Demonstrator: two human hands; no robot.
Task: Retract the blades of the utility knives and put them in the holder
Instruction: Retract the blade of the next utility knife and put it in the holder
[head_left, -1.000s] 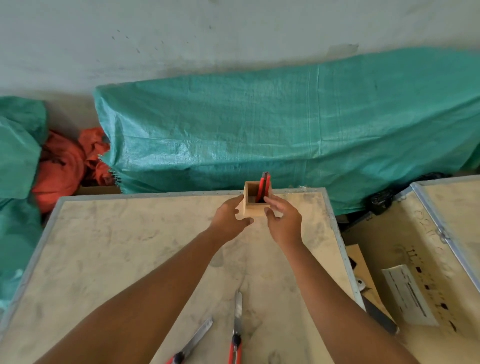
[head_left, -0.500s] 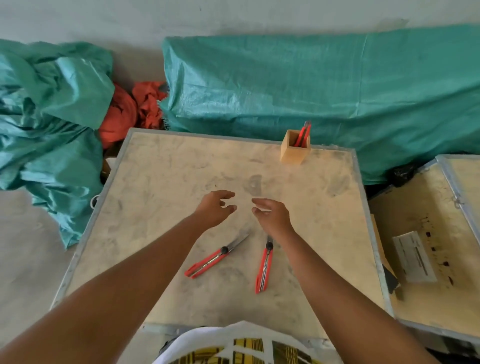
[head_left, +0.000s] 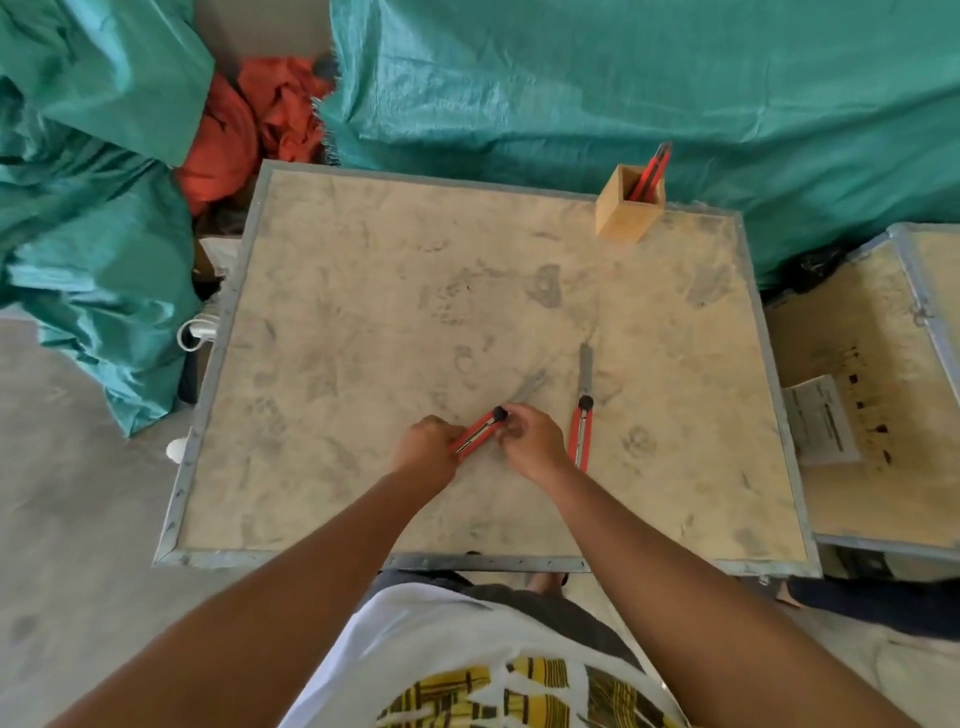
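A red utility knife (head_left: 480, 430) with its grey blade extended lies slanted near the middle of the wooden table (head_left: 363, 312). My left hand (head_left: 428, 451) grips its handle end. My right hand (head_left: 530, 439) pinches it near the black slider knob. A second red utility knife (head_left: 582, 423) lies just right of my right hand, its blade out and pointing away from me. A square wooden holder (head_left: 626, 215) stands at the table's far right corner with red knives (head_left: 649, 174) sticking out of it.
Green tarpaulin (head_left: 623, 93) covers bulky things behind and left of the table. Orange cloth (head_left: 249, 119) lies at the far left. A second wooden crate top (head_left: 857, 405) with a paper label adjoins the table's right side. Bare concrete floor is on the left.
My hands left the holder and came back to the near middle of the table. They closed on the left knife. The view tilted downward.
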